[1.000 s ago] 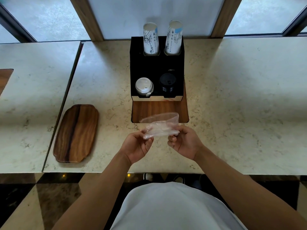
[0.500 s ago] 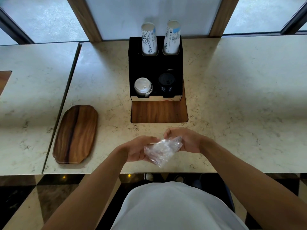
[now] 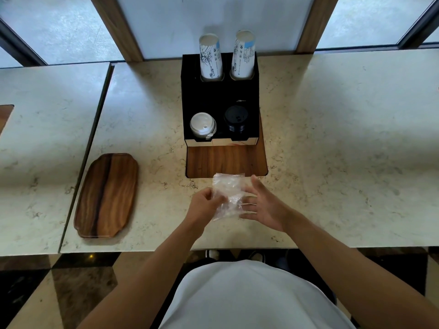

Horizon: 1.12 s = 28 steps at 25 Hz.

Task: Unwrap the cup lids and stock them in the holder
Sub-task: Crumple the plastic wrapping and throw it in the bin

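Note:
A crumpled clear plastic wrapper (image 3: 227,194) is just in front of the holder, near the counter's front edge. My left hand (image 3: 205,206) pinches its left side. My right hand (image 3: 263,206) is beside it with fingers spread, fingertips touching the wrapper's right edge. The black holder (image 3: 219,98) stands at the back on a wooden base (image 3: 225,160). Its front left slot holds a stack of white lids (image 3: 202,125) and its front right slot a stack of black lids (image 3: 236,121). Two sleeves of paper cups (image 3: 211,58) stick up from the rear slots.
A long wooden tray (image 3: 107,195) lies on the marble counter (image 3: 332,150) to the left. A seam separates a second counter slab (image 3: 47,138) further left. Windows and wooden posts run behind the holder.
The wrapper went from stretched between both hands, to bunched low near my body, to lying forward by the wooden base. My right hand has let go and spread its fingers.

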Each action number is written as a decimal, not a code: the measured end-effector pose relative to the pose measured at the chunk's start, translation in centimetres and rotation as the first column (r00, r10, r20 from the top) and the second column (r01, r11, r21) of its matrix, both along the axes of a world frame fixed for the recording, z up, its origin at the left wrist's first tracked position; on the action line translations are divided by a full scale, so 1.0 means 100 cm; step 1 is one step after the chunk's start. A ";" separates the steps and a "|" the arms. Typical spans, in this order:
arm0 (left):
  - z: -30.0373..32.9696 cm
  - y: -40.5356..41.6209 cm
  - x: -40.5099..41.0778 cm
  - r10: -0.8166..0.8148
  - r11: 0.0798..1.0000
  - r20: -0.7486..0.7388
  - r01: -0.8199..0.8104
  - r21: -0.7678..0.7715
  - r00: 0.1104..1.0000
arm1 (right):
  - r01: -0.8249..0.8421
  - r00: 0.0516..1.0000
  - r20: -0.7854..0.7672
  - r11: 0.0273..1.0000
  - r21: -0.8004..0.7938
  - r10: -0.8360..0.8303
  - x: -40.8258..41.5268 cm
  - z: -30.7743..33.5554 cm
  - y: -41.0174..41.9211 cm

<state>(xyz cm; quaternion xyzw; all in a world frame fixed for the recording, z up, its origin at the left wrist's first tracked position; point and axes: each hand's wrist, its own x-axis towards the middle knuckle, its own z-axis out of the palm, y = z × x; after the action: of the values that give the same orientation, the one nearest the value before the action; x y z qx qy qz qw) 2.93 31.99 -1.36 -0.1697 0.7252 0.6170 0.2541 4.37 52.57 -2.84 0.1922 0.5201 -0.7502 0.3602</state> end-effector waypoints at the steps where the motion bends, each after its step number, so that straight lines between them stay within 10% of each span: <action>1: 0.000 0.003 0.001 -0.004 0.999 -0.044 0.002 -0.051 0.999 | -0.027 0.999 -0.025 1.000 0.008 0.027 0.003 -0.001 -0.003; 10: 0.005 0.007 0.001 -0.084 0.994 -0.118 0.076 -0.077 0.989 | 0.029 0.990 -0.139 0.981 0.192 -0.002 -0.002 0.002 -0.014; 17: 0.004 -0.004 0.002 -0.112 0.976 0.027 0.105 0.189 0.993 | 0.032 0.992 -0.129 0.972 0.234 -0.002 -0.004 0.008 -0.007; 28: 0.004 -0.008 -0.001 0.002 0.761 0.421 -0.274 0.587 0.907 | 0.128 0.989 -0.055 0.974 -0.185 -0.140 -0.001 0.004 -0.002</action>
<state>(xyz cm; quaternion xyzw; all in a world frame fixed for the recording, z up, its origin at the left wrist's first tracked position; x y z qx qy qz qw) 2.83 31.17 -0.93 -0.2491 0.3926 0.7947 0.3902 4.29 52.35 -2.48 0.1677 0.4476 -0.8230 0.3068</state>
